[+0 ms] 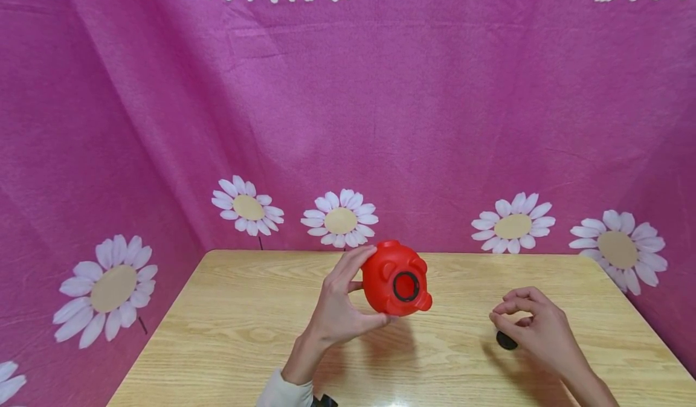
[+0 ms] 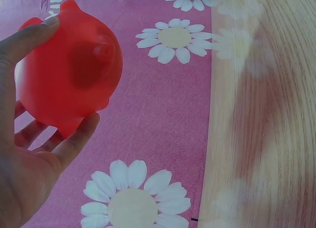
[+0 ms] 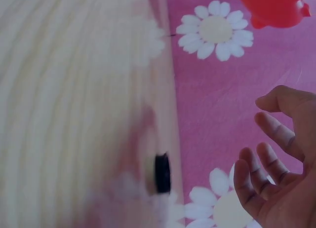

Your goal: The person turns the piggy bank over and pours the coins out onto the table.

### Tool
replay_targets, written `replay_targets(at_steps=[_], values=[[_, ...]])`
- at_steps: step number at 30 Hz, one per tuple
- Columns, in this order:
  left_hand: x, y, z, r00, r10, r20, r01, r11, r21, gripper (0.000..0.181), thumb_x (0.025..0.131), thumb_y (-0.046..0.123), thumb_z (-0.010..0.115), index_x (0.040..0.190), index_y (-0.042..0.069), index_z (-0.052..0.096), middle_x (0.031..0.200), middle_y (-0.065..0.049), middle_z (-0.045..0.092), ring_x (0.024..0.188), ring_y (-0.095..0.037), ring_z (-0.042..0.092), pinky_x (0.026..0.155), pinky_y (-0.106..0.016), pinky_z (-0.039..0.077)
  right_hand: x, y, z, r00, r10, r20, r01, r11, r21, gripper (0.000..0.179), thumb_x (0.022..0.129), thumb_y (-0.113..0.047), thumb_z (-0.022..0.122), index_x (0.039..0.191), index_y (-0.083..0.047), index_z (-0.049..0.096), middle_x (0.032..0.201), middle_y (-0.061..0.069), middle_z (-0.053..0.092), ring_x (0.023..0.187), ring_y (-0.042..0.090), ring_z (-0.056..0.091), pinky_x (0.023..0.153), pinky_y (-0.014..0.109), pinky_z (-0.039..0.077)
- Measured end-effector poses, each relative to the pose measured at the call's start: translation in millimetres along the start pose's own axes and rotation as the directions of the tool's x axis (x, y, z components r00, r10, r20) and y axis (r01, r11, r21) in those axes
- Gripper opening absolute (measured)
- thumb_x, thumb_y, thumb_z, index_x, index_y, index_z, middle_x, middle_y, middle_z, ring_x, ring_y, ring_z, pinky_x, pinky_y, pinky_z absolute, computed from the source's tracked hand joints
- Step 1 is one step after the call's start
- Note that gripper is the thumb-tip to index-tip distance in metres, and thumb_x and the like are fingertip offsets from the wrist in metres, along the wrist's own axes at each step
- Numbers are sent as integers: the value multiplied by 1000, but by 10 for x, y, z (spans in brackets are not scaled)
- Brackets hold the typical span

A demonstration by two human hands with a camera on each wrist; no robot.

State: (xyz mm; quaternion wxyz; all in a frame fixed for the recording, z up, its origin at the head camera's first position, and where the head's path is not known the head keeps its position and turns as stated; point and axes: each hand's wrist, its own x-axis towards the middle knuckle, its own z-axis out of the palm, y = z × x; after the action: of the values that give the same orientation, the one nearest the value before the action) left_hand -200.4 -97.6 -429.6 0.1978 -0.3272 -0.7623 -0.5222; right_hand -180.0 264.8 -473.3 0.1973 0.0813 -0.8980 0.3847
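In the head view a red piggy bank (image 1: 380, 280) with stubby bumps is held up above the table, tilted. Its round, black-rimmed opening (image 1: 405, 287) faces toward the head camera. My left hand (image 1: 337, 310) grips the bank from the left, thumb below and fingers above; the left wrist view shows fingers spread around the red body (image 2: 54, 75). To the right, my right hand (image 1: 538, 331) hovers over the table with loosely bent fingers and nothing visible in them. Just below it lies a small black round plug (image 1: 506, 340), apart from the hand in the right wrist view.
The light wooden table (image 1: 244, 328) runs back to a pink cloth (image 1: 413, 123) printed with white daisies. Another stretch of cloth hangs along the left side. A black strap piece (image 1: 326, 401) shows at the left wrist.
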Motion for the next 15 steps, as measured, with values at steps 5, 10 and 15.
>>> replay_targets(at_steps=[5,10,15], values=[[1,-4,13,1000,6,0,-6,1000,-2,94,71,14,97,155,16,54,154,-8,56,136,-27,60,84,-26,66,51,-166,41,996,-87,-23,88,994,61,20,81,-6,92,83,-21,80,102,-5,64,87,-10,59,64,13,56],[2,-6,24,1000,4,1,-4,1000,-14,94,72,13,96,155,17,54,155,-8,55,135,-27,60,84,-26,67,96,-337,98,992,-122,-16,123,988,89,21,82,-6,92,85,-23,80,103,-6,65,88,-8,60,65,16,58],[2,-4,27,1000,4,-1,-4,1000,-14,94,72,13,96,155,16,54,155,-8,55,135,-26,60,84,-26,67,143,-488,160,992,-127,-8,127,984,127,19,83,-8,92,87,-22,80,105,-5,65,90,-5,60,67,17,59]])
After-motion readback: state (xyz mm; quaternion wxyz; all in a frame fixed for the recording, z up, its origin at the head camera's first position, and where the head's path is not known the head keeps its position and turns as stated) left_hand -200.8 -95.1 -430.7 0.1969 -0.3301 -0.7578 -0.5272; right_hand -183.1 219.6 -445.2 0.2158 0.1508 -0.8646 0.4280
